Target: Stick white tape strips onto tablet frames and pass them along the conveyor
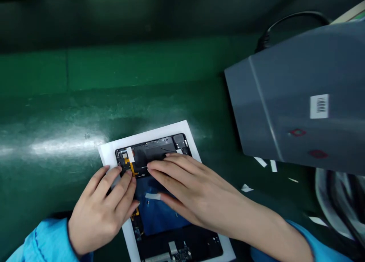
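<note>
- Left hand point(98, 208): at 8 o'clock from the middle of the opened tablet point(154, 148), fingers curved, with the tips down on its left side. It looks braced rather than clenched, but I cannot tell whether it pinches anything.
- Right hand point(188, 189): at 3 o'clock from the same point, reaching in flat with the fingers spread a little. Its fingertips point(152, 167) lie on the dark inner panel, and the thumb sits low over the blue sheet point(154, 214). I cannot tell whether it grips that sheet's edge.
- Opened tablet: it lies tilted on a white paper sheet point(148, 132), directly under both hands, with its inner parts facing up.
- Step in hand, as I judge it: close handwork on the tablet's exposed interior, around the blue sheet. The next move calls for a light, steady touch, since the orange flex cable point(131, 167) and white tape strip point(130, 154) lie at 10 o'clock, just beside the left fingertips.
- Green workbench mat point(57, 178): it spreads from 7 to 10 o'clock, carrying a bright glare.
- White scraps point(246, 188): these lie at 3 o'clock, near the right forearm.
- Grey housing point(285, 102): it looms at 2 o'clock, bearing a barcode label point(319, 106), with a black cable point(293, 16) beyond it.
</note>
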Tool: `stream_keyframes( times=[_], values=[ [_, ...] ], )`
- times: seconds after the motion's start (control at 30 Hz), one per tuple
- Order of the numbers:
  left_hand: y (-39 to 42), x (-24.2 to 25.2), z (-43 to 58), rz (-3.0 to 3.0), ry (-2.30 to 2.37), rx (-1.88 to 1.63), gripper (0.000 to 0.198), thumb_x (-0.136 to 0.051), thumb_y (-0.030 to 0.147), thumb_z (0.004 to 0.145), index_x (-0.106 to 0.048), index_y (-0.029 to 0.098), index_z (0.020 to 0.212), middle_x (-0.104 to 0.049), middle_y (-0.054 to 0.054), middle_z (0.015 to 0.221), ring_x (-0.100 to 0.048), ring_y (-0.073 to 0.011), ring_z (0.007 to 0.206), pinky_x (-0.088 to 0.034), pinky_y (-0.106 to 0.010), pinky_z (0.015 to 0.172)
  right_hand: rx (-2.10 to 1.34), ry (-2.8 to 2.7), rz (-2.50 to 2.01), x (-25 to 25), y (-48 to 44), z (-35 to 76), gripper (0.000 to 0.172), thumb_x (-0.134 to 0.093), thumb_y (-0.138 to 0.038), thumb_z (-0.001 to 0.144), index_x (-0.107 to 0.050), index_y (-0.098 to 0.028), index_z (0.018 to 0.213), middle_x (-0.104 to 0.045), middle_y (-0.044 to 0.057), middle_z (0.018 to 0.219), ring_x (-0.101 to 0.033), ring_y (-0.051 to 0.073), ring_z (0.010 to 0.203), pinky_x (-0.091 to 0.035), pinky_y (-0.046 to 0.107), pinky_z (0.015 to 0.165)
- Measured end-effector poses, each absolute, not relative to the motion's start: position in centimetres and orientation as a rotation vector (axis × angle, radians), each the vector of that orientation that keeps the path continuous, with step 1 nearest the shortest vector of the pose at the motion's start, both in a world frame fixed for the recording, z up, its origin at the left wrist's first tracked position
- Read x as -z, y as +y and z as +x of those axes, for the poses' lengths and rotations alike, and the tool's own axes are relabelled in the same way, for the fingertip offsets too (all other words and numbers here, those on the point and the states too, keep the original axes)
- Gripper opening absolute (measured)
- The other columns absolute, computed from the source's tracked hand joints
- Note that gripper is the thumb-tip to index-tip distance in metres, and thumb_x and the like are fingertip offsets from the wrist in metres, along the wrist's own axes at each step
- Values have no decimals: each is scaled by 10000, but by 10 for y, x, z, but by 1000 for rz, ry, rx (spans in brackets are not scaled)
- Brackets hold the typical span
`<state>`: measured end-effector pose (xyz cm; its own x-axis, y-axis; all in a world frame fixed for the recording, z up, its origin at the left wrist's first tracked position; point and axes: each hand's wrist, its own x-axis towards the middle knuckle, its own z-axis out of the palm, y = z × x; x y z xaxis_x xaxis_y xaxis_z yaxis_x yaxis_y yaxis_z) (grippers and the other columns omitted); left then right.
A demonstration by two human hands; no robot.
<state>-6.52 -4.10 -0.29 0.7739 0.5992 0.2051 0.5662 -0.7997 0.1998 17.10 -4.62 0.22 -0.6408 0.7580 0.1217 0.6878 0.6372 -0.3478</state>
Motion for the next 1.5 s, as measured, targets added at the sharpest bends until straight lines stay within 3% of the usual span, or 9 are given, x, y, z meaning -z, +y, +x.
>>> stream_keyframes(
  times=[0.27,0.53,0.93,1.2,1.5],
  values=[
    [-42,5,-65,2826,930,-409,275,-572,250,921,-666,87,1121,-694,-92,1125,-567,-298,1115,-428,-472,1009,-423,-2639,-1153,-7,-45,171,322,-399,-204,972,-662,-100,1126,-653,89,1214,-583,238,1055,-526,397,921],
    [-40,3,-64,2833,916,-404,267,-564,230,923,-665,71,1111,-694,-100,1116,-565,-305,1102,-435,-474,986,-372,-2655,-1191,-9,-46,164,313,-387,-143,951,-668,-77,1073,-670,100,1103,-605,235,972,-508,412,942],
    [-45,3,-62,2883,941,-352,297,-542,235,933,-646,68,1157,-686,-109,1138,-566,-319,1115,-417,-494,990,-269,-2718,-1164,-14,-32,149,309,-402,-133,927,-647,-65,1103,-649,101,1109,-585,236,937,-478,421,972],
    [-44,3,-59,2829,995,-307,304,-494,249,953,-646,106,1174,-679,-82,1158,-550,-293,1136,-411,-468,999,-284,-2670,-1177,-11,-34,158,338,-431,-163,928,-610,-42,1188,-635,130,1205,-574,262,1024,-490,441,954],
    [-45,4,-60,2803,989,-309,306,-504,241,946,-639,97,1181,-665,-83,1189,-530,-299,1155,-414,-479,1009,-468,-2615,-1142,-3,-55,165,319,-411,-212,965,-647,-117,1159,-650,73,1227,-574,247,1078,-512,436,962]
  ],
)
